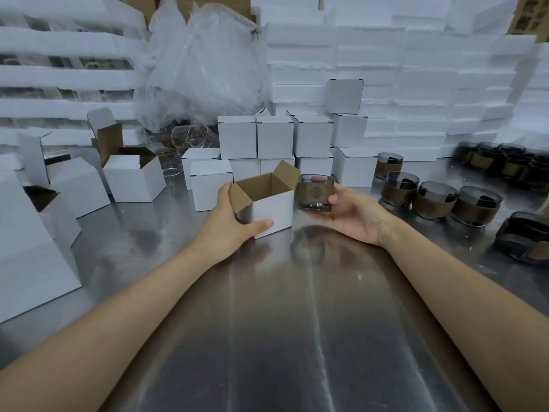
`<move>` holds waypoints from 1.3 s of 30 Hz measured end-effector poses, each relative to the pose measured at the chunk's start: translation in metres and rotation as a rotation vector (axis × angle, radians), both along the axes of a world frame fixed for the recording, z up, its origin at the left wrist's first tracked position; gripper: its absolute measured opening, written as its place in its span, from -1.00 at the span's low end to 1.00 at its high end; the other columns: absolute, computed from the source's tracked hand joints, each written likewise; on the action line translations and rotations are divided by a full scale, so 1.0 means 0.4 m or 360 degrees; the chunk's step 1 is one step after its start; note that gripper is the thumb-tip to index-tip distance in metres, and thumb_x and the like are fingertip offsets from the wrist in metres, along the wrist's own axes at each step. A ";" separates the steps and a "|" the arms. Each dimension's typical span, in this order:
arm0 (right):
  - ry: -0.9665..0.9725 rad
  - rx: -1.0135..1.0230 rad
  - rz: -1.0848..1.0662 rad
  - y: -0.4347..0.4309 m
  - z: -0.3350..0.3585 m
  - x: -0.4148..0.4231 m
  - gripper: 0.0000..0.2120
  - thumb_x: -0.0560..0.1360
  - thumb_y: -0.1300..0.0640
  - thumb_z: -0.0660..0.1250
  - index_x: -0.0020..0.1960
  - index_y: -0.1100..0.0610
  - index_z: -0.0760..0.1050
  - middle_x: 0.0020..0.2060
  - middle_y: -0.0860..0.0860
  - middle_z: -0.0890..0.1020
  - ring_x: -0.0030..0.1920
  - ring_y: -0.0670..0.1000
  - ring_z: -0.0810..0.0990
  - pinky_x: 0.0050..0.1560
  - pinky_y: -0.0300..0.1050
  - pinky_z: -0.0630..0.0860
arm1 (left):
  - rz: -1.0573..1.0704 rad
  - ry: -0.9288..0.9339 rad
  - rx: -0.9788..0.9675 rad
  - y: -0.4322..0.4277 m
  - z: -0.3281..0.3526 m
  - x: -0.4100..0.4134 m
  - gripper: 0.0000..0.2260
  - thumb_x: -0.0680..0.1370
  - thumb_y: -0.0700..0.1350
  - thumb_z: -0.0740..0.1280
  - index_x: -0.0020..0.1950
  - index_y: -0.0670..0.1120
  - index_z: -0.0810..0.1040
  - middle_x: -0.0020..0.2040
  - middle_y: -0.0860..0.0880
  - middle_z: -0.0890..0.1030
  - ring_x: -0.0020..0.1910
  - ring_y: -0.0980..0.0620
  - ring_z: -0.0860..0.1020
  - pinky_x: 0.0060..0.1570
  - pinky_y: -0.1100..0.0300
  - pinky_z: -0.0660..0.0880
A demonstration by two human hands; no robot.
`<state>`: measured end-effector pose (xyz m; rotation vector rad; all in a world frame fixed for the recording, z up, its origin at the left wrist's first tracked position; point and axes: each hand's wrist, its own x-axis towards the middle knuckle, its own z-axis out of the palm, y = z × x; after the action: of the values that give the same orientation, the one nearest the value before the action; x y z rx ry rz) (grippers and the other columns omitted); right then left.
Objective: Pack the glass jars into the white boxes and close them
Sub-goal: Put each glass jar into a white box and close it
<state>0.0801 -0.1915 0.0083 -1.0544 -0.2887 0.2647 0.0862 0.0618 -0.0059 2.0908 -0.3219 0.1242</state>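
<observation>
Backdrop: white foam slabs (416, 84) are stacked high behind the work area, with a bundle of clear plastic wrap (205, 63) leaning against them.
Counter: the shiny metal counter (282, 322) reflects both forearms.
Left hand: the left hand (228, 221) grips the open white box (267, 209), thumb along its near lower edge and fingers curled round the left flap.
Box: it stands on the counter mid-frame, flaps up, its brown inside showing.
Right hand: the right hand (353, 215), palm up, holds the glass jar (315, 193), fingers curled beneath it and thumb on its side.
Jar: smoky glass with a brown band, upright, raised off the counter just right of the box.
Closed boxes: the closed boxes (274, 136) are stacked behind the open one.
Spare boxes: the unfilled boxes (133, 173) sit at left, lids up.
Waiting jars: the waiting jars (433, 200) line the right side.
</observation>
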 end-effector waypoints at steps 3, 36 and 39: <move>0.0024 0.0034 0.0022 0.000 0.000 0.002 -0.57 0.36 0.35 0.17 0.21 0.17 0.47 0.14 0.20 0.60 0.14 0.20 0.61 0.17 0.05 0.56 | 0.0003 0.0001 0.0009 0.001 -0.001 0.001 -0.06 0.37 0.16 0.51 0.54 0.10 -0.03 0.24 -0.02 0.53 0.11 -0.08 0.56 0.00 0.21 0.41; 0.0256 0.0236 -0.0053 0.034 0.006 0.007 -0.45 0.41 0.17 0.15 0.39 0.29 0.30 0.27 0.22 0.39 0.28 0.20 0.39 0.05 -0.14 0.53 | -0.0014 -0.0007 -0.0076 0.002 -0.009 0.010 -0.08 0.34 0.14 0.54 0.52 0.10 0.04 0.24 0.08 0.51 0.08 -0.06 0.58 0.15 0.04 0.51; 0.0242 0.0215 -0.0035 0.034 0.003 0.006 -0.47 0.40 0.19 0.16 0.35 0.31 0.33 0.23 0.23 0.44 0.25 0.20 0.43 0.03 -0.16 0.57 | -0.0002 -0.0011 -0.0063 0.002 -0.010 0.011 -0.09 0.35 0.14 0.54 0.51 0.11 0.04 0.21 0.03 0.55 0.04 -0.08 0.59 0.10 0.08 0.52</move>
<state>0.0825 -0.1780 0.0097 -0.8986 -0.1558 0.3002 0.0907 0.0628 -0.0099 2.0516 -0.3228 0.1362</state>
